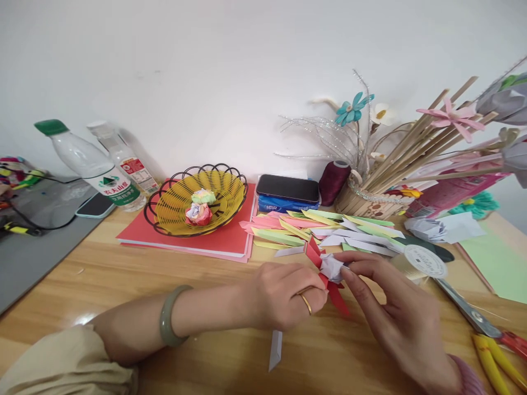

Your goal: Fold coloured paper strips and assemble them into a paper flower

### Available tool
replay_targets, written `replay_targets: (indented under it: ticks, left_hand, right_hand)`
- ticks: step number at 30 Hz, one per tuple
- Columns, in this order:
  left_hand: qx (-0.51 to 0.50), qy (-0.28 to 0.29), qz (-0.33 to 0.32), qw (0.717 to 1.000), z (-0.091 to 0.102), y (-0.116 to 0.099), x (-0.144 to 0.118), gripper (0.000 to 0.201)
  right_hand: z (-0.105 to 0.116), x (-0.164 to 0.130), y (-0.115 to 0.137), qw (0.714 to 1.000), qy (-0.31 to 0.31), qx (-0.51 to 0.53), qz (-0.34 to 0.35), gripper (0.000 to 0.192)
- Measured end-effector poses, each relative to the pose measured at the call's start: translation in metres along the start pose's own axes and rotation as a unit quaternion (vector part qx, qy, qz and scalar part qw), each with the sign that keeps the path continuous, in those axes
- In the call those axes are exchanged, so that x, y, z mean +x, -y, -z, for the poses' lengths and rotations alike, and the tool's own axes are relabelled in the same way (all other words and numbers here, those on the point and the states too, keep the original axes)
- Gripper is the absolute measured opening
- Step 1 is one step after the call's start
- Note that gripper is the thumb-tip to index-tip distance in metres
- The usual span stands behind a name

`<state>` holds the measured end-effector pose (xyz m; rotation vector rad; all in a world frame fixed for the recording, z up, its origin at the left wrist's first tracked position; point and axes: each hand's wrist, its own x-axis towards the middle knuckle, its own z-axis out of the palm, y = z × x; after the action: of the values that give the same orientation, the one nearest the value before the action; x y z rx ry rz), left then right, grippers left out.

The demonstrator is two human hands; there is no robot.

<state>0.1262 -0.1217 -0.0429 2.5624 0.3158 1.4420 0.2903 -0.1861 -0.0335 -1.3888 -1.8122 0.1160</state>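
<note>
Both hands meet over the front of the wooden table at a folded paper flower with a white centre (331, 267) and red pointed petals (338, 298). My left hand (284, 293), wearing a gold ring, is closed round the lower part of the flower, which its fingers hide. With thumb and fingertips my right hand (395, 302) pinches the white paper at the other side. A white folded strip (276, 348) shows below my left hand; whether it hangs or lies on the table I cannot tell. Just behind lies a pile of coloured folded paper strips (296, 230).
A yellow basket (164, 211) holding paper flowers sits on red paper (135, 233). Two bottles (99, 170) lean at the left. Scissors (473, 315), yellow-handled pliers (489, 365) and a thread spool (420, 263) lie right. A flower-filled wooden pot (374, 206) and phone (288, 188) are behind.
</note>
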Motion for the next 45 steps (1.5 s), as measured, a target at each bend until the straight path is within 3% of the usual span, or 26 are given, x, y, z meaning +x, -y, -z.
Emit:
replay_targets:
  ticks: [11, 18, 25, 28, 31, 33, 34, 36, 38, 41, 45]
  left_hand:
    - [0.017, -0.018, -0.044, 0.999, -0.002, 0.002, -0.002, 0.013]
    - [-0.005, 0.007, -0.03, 1.0, -0.001, 0.002, -0.003, 0.018]
    - [-0.013, -0.019, -0.096, 0.995, -0.001, 0.006, -0.005, 0.018]
    - [-0.048, -0.022, -0.058, 0.997, 0.001, 0.006, -0.003, 0.013]
    - [-0.134, -0.027, 0.025, 0.99, 0.003, 0.008, 0.001, 0.008]
    - [-0.225, -0.012, 0.132, 0.965, 0.004, 0.011, 0.004, 0.005]
    - [-0.277, -0.008, 0.198, 0.94, 0.003, 0.012, 0.005, 0.004]
    - [-0.377, -0.008, 0.324, 0.868, 0.002, 0.016, 0.007, 0.005]
    - [-0.451, -0.019, 0.404, 0.795, 0.0, 0.021, 0.009, 0.009]
    - [-0.516, -0.023, 0.458, 0.724, -0.003, 0.027, 0.01, 0.014]
    - [-0.536, -0.005, 0.487, 0.689, -0.003, 0.03, 0.009, 0.018]
  right_hand:
    - [0.0, 0.001, 0.0, 1.0, 0.007, -0.013, 0.001, 0.006]
    - [0.0, 0.001, 0.002, 1.0, 0.005, -0.013, -0.001, 0.008]
    - [0.0, 0.002, 0.004, 1.0, 0.002, -0.006, 0.005, 0.009]
    - [0.002, 0.002, 0.002, 1.0, -0.005, 0.003, 0.003, 0.007]
    - [0.005, 0.003, -0.001, 0.999, -0.036, 0.03, -0.019, 0.008]
    - [0.006, 0.004, -0.002, 0.996, -0.058, 0.05, -0.045, 0.017]
    - [0.006, 0.005, -0.003, 0.995, -0.057, 0.061, -0.056, 0.02]
    - [0.007, 0.005, -0.003, 0.994, -0.035, 0.081, -0.066, 0.024]
    - [0.007, 0.004, -0.004, 0.994, -0.007, 0.093, -0.059, 0.025]
    - [0.007, 0.004, -0.005, 0.993, 0.021, 0.101, -0.053, 0.026]
    - [0.007, 0.006, -0.003, 0.992, 0.044, 0.106, -0.05, 0.024]
